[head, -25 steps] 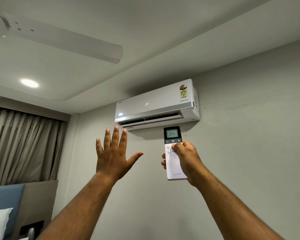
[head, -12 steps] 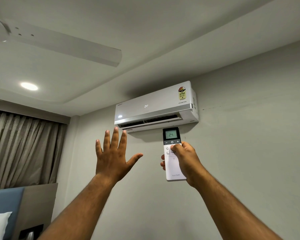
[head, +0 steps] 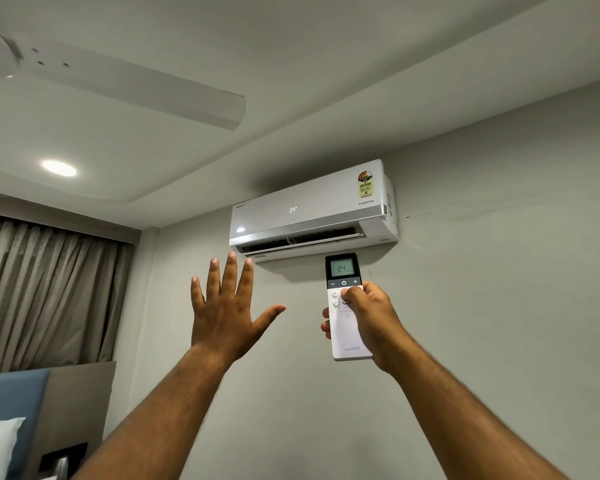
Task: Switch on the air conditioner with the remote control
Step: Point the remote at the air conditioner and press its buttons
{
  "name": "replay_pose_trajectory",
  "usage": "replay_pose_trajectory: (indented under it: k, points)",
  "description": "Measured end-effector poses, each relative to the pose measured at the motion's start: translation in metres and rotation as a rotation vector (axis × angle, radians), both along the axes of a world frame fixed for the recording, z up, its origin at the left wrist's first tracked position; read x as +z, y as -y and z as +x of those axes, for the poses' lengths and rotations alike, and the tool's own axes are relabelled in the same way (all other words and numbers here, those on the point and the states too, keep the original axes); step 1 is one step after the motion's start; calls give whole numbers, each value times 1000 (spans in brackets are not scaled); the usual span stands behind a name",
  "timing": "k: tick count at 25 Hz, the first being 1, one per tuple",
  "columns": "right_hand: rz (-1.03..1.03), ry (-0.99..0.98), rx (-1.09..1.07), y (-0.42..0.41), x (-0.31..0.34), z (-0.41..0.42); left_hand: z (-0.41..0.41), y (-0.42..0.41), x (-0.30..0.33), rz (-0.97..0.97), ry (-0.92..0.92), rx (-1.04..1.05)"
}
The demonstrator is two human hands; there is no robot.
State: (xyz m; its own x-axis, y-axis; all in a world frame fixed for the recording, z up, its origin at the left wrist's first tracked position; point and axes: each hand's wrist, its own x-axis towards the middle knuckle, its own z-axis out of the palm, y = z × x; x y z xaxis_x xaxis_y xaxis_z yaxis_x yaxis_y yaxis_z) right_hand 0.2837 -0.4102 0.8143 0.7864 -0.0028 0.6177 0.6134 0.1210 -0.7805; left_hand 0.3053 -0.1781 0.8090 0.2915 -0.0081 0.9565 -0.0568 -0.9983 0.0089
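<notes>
White LLOYD remote (head: 347,327) reads 24, right hand (head: 371,320) gripping | left hand (head: 222,313) spread | air conditioner (head: 309,211) 24°, INVERTER

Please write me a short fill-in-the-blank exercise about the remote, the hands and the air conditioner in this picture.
1. The remote control is held in the ____ hand.
2. The air conditioner front panel displays the number ____.
3. The left hand is raised with its fingers ____.
4. The remote's brand name reads ____.

Missing words: right; 24; spread; LLOYD

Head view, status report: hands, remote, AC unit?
Right hand gripping white remote control, thumb on buttons. Left hand open, empty. White wall-mounted air conditioner shows 24, flap open. Nothing between.
</notes>
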Motion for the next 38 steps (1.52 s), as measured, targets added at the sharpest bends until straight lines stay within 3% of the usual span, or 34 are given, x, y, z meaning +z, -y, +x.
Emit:
replay_pose_trajectory:
  k: [38]
  points:
    - [10,-44,11,-2,-10,3,-1,3,-3,1,-13,0]
